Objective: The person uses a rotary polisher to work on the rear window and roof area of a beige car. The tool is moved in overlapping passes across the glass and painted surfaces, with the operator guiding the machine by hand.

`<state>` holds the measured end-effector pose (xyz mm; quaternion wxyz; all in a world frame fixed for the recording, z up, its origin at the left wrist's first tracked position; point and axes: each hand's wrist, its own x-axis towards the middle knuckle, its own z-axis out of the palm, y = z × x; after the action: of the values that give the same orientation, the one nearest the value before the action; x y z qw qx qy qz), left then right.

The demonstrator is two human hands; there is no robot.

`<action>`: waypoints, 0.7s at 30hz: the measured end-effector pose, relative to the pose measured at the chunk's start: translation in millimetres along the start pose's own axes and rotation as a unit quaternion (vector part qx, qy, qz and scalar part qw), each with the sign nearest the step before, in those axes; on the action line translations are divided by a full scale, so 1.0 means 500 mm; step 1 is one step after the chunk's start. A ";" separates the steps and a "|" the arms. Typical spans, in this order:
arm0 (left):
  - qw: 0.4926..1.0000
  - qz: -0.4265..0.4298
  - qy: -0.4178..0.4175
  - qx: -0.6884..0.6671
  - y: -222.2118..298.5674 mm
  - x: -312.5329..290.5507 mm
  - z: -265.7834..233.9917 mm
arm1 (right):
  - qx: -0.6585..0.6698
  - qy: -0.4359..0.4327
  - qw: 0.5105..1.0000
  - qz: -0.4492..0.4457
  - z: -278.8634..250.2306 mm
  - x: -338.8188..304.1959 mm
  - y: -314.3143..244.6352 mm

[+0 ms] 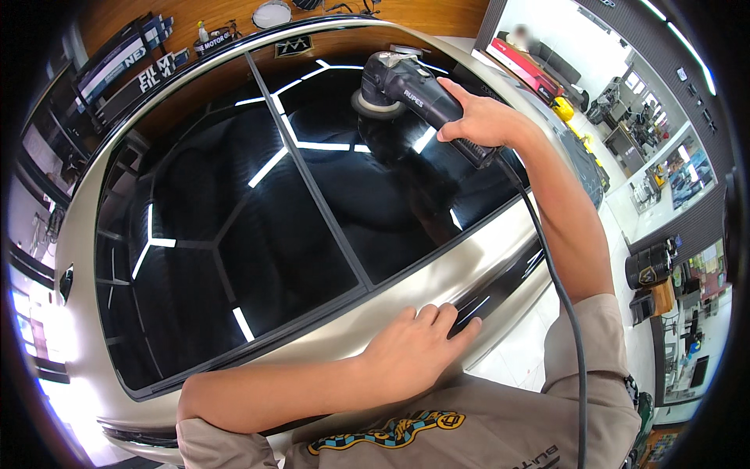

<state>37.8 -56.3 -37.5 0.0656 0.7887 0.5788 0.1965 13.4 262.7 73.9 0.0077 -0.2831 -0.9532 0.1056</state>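
On the pale gold car (70,227), the dark glass (226,273) has the black polisher (422,95) at its right pane's far part, the right hand (488,119) grasping its body, apparently to steer, the left hand (414,344) loosely curled, empty, by near bodywork, perhaps for balance, though whether the pad (375,108) touches is unclear.

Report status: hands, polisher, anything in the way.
Right hand: fingers around black polisher, pad at dark glass, contact unclear. Left hand over pale bodywork, no tool seen. Cord runs past right forearm; nothing visible blocking the pad.
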 end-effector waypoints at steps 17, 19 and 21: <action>0.999 -0.005 -0.004 -0.031 -0.048 -0.045 0.018 | -0.017 0.028 0.999 0.032 0.035 0.044 0.030; 0.999 -0.003 -0.002 -0.032 -0.058 -0.045 0.023 | -0.031 0.044 0.998 0.033 0.049 0.066 0.051; 0.999 -0.001 -0.008 -0.035 -0.066 -0.048 0.025 | -0.028 0.059 0.998 0.023 0.057 0.079 0.073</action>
<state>7.1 -66.4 -65.5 0.0985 0.7869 0.5719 0.2100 -2.4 308.5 36.5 0.0539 -0.3111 -0.9468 0.0620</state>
